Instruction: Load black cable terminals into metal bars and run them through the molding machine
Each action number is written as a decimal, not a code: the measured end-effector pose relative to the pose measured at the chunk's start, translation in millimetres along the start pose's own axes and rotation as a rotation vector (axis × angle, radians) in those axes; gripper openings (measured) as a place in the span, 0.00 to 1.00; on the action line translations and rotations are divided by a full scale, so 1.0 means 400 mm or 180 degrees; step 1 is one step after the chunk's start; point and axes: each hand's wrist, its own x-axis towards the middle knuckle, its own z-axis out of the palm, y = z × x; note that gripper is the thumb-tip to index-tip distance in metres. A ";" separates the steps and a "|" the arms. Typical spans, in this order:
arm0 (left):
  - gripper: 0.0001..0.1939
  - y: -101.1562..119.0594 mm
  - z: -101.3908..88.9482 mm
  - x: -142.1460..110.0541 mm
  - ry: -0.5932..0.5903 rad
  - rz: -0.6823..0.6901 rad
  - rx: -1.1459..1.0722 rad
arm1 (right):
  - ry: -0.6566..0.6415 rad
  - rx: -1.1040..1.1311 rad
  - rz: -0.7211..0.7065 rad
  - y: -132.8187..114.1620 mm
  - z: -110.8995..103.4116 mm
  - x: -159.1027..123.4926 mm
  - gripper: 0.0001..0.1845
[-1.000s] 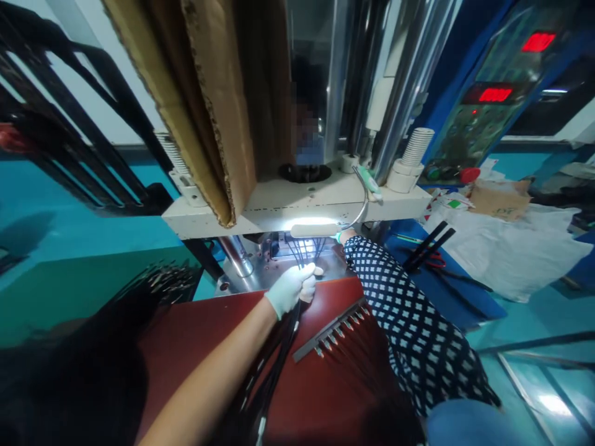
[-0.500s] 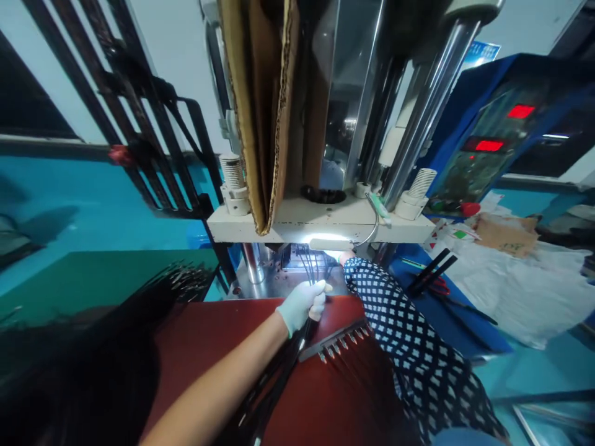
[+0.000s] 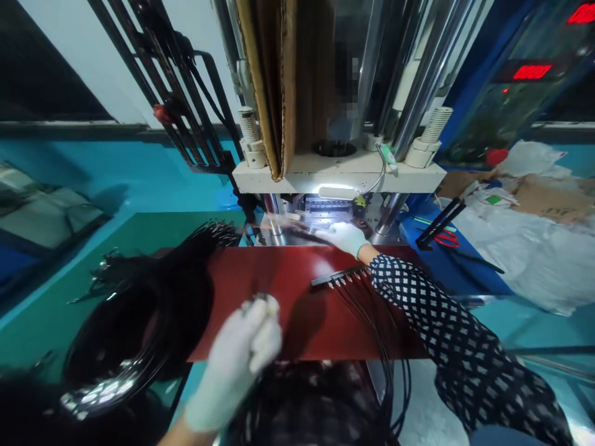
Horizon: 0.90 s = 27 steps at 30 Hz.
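Observation:
My left hand (image 3: 244, 350), in a white glove, is closed over the near left part of the red-brown board (image 3: 279, 272). It is blurred, with dark cable ends showing at its fingers and black cables (image 3: 251, 409) below. My right hand (image 3: 344, 238), also gloved, reaches to the front of the press, its fingers closed at a long, dark, motion-smeared thing (image 3: 292, 228) that points left. Behind that hand sits a lit metal mould (image 3: 328, 207). A dark bar (image 3: 337, 279) with a row of metal-tipped black cables (image 3: 369, 316) lies on the board by my right forearm.
A white lamp (image 3: 337, 192) shines under the press plate (image 3: 297, 181). Left, on the green surface (image 3: 153, 229), lie bundles and a coil of black cables (image 3: 125, 334). On the right are a blue surface (image 3: 474, 279) with red-handled tools (image 3: 446, 238) and white plastic bags (image 3: 534, 266).
My left hand has come back from the press, toward me and left, with the cables. My right hand, mostly hidden under the press before, now shows in front of it. The view has shifted.

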 end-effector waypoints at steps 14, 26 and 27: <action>0.15 0.133 -0.116 0.418 0.0934 0.2237 0.4050 | -0.0035 0.0196 -0.0896 0.015 0.051 -0.060 0.15; 0.15 -0.001 -0.162 0.543 -0.0846 0.2220 0.5409 | 0.0304 0.2788 -0.0227 0.076 0.078 0.008 0.26; 0.16 -0.003 -0.165 0.539 -0.0848 0.2219 0.5413 | 0.0338 0.2989 -0.0101 0.084 0.072 0.001 0.27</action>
